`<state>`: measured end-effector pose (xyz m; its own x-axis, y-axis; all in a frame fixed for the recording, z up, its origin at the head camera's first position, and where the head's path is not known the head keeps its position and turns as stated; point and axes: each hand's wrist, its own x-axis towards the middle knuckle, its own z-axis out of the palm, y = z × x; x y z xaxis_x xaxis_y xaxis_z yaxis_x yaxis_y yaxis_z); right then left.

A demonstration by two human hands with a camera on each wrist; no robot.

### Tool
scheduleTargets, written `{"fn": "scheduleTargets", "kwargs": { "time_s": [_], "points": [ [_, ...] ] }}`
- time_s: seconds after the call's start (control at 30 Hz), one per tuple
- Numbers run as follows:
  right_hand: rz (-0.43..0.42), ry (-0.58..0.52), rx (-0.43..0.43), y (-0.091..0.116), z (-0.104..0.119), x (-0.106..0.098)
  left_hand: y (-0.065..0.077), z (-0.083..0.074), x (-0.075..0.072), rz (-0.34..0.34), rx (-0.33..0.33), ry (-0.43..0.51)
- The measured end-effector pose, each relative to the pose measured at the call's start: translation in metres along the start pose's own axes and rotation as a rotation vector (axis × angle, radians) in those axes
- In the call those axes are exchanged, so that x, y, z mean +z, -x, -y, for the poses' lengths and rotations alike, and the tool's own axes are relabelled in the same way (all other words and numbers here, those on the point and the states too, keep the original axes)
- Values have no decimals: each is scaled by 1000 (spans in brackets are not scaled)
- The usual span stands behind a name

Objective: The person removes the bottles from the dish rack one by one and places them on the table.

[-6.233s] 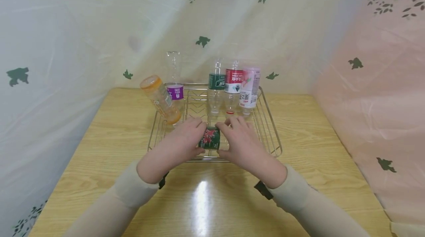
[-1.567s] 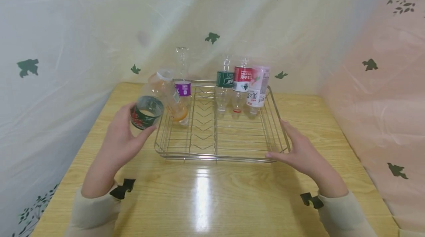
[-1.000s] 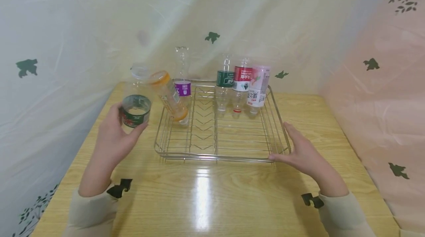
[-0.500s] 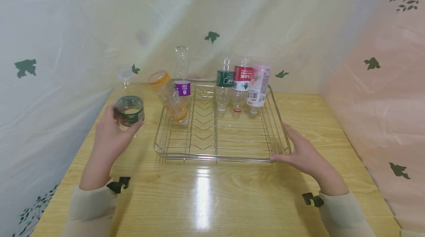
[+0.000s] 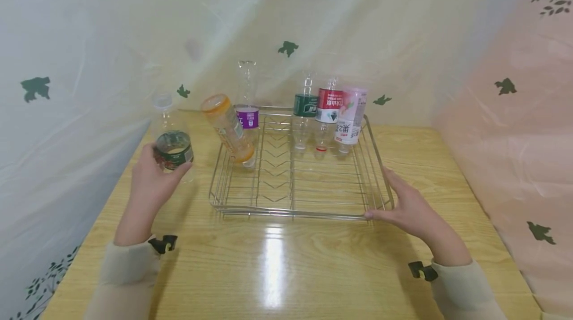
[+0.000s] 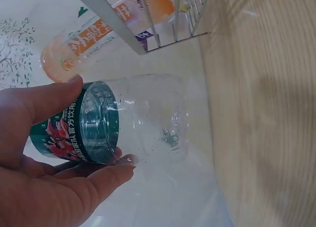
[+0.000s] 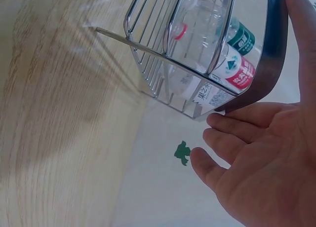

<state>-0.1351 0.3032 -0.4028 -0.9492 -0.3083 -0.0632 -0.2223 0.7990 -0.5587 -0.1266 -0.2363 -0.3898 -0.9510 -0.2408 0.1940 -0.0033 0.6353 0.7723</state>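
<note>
My left hand (image 5: 154,175) grips a clear plastic bottle (image 5: 172,150) around its green label, thumb on one side and fingers on the other. The bottle is upright with its capped neck up, just left of the wire rack (image 5: 291,214). In the left wrist view, its clear lower part (image 6: 153,118) points toward the tabletop. My right hand (image 5: 409,210) rests at the rack's front right corner, thumb on the front rim and fingers along the right side. In the right wrist view, its fingers (image 7: 232,138) are nearly straight beside the rim.
Upside-down bottles stand in the rack: a tilted orange one (image 5: 228,128) and a purple-labelled one (image 5: 247,117) at left. At the back right are green-labelled (image 5: 305,106), red-labelled (image 5: 329,106) and pink (image 5: 351,116) ones. A patterned curtain (image 5: 215,26) hangs behind the wooden table (image 5: 322,270).
Both hands held the bottle over the rack at first. The right hand then let go and moved to the rack's right corner, while the left carried the bottle leftward and turned it upright.
</note>
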Motion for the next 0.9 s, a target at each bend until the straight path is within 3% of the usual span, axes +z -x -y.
{"fn": "scheduleTargets", "kwargs": {
  "time_s": [0.33, 0.9],
  "points": [
    [10, 10, 9, 0, 0, -1, -8, 12, 6, 9, -65, -2],
    [10, 27, 5, 0, 3, -3, -19, 27, 20, 11, -98, 35]
  ]
}}
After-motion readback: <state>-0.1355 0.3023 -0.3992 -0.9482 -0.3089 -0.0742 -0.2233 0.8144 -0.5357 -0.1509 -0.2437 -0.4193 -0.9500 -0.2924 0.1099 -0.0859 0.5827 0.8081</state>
